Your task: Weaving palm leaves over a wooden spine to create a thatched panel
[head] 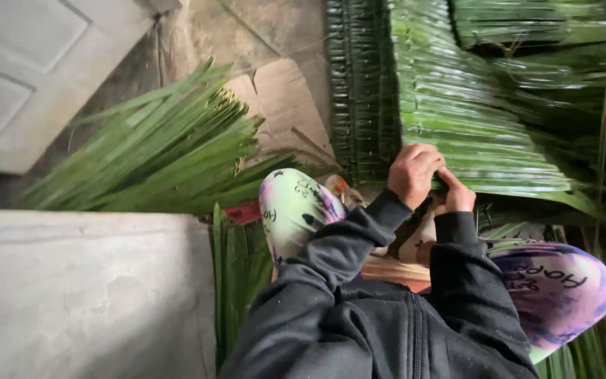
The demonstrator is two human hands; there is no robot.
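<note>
**Both hands at the near edge of the woven leaf panel**

Concrete floor [261, 28] and a pale slab [85, 295] frame a seated person's work spot, with a loose leaf bundle [156, 154] fanned out to the left. Straight ahead lies the woven leaf panel [457, 112], its strips running crosswise and its length stretching away from the knees. The left hand [414, 172] is curled shut over the panel's near edge; the right hand [457, 193] pinches the same edge just beside it, touching. Both forearms, in dark sleeves [359, 238], angle forward, elbows bent.
</note>
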